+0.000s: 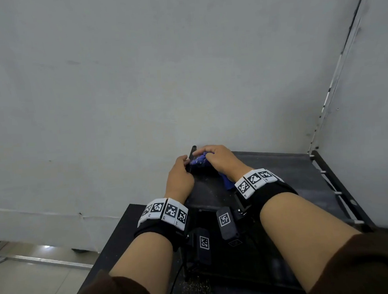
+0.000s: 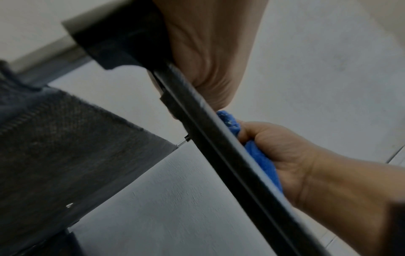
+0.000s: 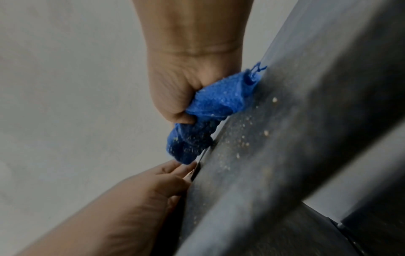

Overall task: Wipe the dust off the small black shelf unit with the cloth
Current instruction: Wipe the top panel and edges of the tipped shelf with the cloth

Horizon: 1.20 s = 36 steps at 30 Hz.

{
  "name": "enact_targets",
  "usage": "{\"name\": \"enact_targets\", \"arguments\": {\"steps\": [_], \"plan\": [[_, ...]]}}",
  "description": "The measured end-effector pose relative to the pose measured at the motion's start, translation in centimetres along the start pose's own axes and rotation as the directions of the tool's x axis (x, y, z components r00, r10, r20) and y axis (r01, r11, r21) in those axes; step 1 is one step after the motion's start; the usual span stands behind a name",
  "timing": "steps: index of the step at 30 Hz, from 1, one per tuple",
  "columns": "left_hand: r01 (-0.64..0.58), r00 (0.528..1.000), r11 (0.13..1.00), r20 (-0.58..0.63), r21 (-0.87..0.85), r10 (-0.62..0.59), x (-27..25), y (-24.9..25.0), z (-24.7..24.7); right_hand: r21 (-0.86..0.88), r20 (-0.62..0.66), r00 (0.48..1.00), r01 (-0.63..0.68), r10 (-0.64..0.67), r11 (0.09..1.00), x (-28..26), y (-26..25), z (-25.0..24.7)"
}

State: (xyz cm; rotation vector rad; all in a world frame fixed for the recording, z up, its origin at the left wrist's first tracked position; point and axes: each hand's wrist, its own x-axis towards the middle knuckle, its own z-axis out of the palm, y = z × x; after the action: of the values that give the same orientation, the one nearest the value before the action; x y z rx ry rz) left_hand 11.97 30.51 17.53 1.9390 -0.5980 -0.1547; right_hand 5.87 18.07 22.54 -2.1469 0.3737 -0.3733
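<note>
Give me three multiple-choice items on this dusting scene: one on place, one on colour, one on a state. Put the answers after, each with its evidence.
1. Where on the black shelf unit is the cloth pressed?
A. far left corner
B. near right corner
C. middle of the top

2. What colour is the cloth?
A. yellow
B. white
C. blue

3. What is the left hand doing?
A. hanging free
B. holding the shelf's left edge
C. gripping the cloth

Answers:
1 A: the head view shows the cloth bunched by the far left post.
2 C: it is blue in all views.
3 B: its fingers rest on the frame; the right hand grips the cloth.
</note>
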Motion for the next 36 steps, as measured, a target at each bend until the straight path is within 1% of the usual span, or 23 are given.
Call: {"name": "enact_targets", "arguments": {"steps": [1,3,4,6,8,9,11,13,16,21,22,24,25,26,27,28,29,30,32,34,35,36], "plan": [[-0.002,1.0,1.0,0.002,0.001,0.002,0.0,0.0,0.1,0.009,-0.042,0.999,0.005,-0.004,1.0,-0.1,0.1,-0.2],[-0.006,1.0,1.0,0.012,-0.002,0.006,0.1,0.1,0.1,-0.063,-0.069,0.997,0.038,-0.042,0.997,-0.4,0.2,-0.4],[-0.007,1.0,1.0,0.015,-0.001,0.007,0.1,0.1,0.1,-0.114,-0.048,0.997,0.058,-0.064,0.992,-0.5,0.2,-0.4],[-0.01,1.0,1.0,0.011,-0.002,0.01,0.2,-0.1,0.1,-0.226,0.048,0.995,0.092,-0.083,0.97,-0.9,0.2,-0.2],[0.001,1.0,1.0,0.003,-0.023,-0.001,0.3,-0.4,0.1,-0.355,0.155,0.983,0.149,-0.099,0.923,-1.4,0.4,0.3],[0.009,1.0,0.999,0.001,-0.035,-0.009,0.4,-0.5,0.1,-0.415,0.19,0.976,0.178,-0.107,0.892,-1.6,0.6,0.6],[0.019,1.0,0.998,-0.001,-0.051,-0.02,0.4,-0.6,0.2,-0.482,0.216,0.97,0.202,-0.108,0.853,-1.7,1.0,0.9],[0.019,1.0,0.998,-0.002,-0.057,-0.019,0.5,-0.6,0.2,-0.503,0.231,0.969,0.201,-0.094,0.84,-1.7,1.1,0.7],[0.019,1.0,0.998,-0.001,-0.058,-0.019,0.4,-0.5,0.3,-0.476,0.226,0.972,0.174,-0.071,0.862,-2.3,0.8,0.4],[0.03,0.999,0.998,-0.012,-0.062,-0.031,0.4,-0.4,0.3,-0.352,0.138,0.99,0.047,0.002,0.935,-3.4,0.1,0.3],[0.037,0.999,0.997,-0.014,-0.073,-0.038,0.4,-0.4,0.3,-0.285,0.125,0.992,0.028,0.008,0.958,-3.7,-0.1,0.3],[0.045,0.999,0.995,-0.018,-0.085,-0.046,0.5,-0.5,0.3,-0.033,0.094,0.995,-0.027,0.03,0.999,-4.3,-0.5,0.0],[0.046,0.999,0.996,-0.019,-0.081,-0.048,0.5,-0.5,0.4,0.098,0.075,0.996,-0.051,0.044,0.994,-4.8,-0.8,-0.3],[0.046,0.999,0.996,-0.019,-0.072,-0.048,0.6,-0.6,0.4,0.191,0.042,0.998,-0.058,0.051,0.98,-5.1,-0.9,-0.6],[0.045,0.999,0.997,-0.019,-0.062,-0.046,0.6,-0.6,0.4,0.234,-0.004,0.999,-0.052,0.054,0.971,-5.3,-0.9,-0.9],[0.043,0.999,0.998,-0.015,-0.055,-0.044,0.6,-0.6,0.5,0.227,-0.058,0.997,-0.039,0.054,0.973,-5.4,-0.7,-1.0],[0.04,0.999,0.998,-0.012,-0.052,-0.041,0.6,-0.6,0.5,0.18,-0.102,0.994,-0.022,0.041,0.983,-5.4,-0.5,-1.1],[0.038,0.999,0.998,-0.012,-0.049,-0.039,0.6,-0.6,0.5,0.114,-0.108,0.994,-0.01,0.022,0.993,-5.4,-0.3,-1.1],[0.035,0.999,0.998,-0.016,-0.042,-0.036,0.7,-0.7,0.5,-0.052,-0.02,1.0,0.012,-0.013,0.999,-5.9,0.1,-0.9],[0.031,0.999,0.999,-0.017,-0.038,-0.031,0.8,-0.8,0.5,-0.207,0.081,0.994,0.086,-0.071,0.975,-6.5,0.4,-0.6],[0.032,0.999,0.999,-0.017,-0.038,-0.032,0.9,-0.8,0.5,-0.228,0.103,0.99,0.118,-0.097,0.966,-6.8,0.7,-0.6],[0.037,0.999,0.998,-0.015,-0.045,-0.038,0.9,-0.8,0.5,-0.212,0.108,0.988,0.13,-0.108,0.969,-7.1,0.8,-0.6]]}}
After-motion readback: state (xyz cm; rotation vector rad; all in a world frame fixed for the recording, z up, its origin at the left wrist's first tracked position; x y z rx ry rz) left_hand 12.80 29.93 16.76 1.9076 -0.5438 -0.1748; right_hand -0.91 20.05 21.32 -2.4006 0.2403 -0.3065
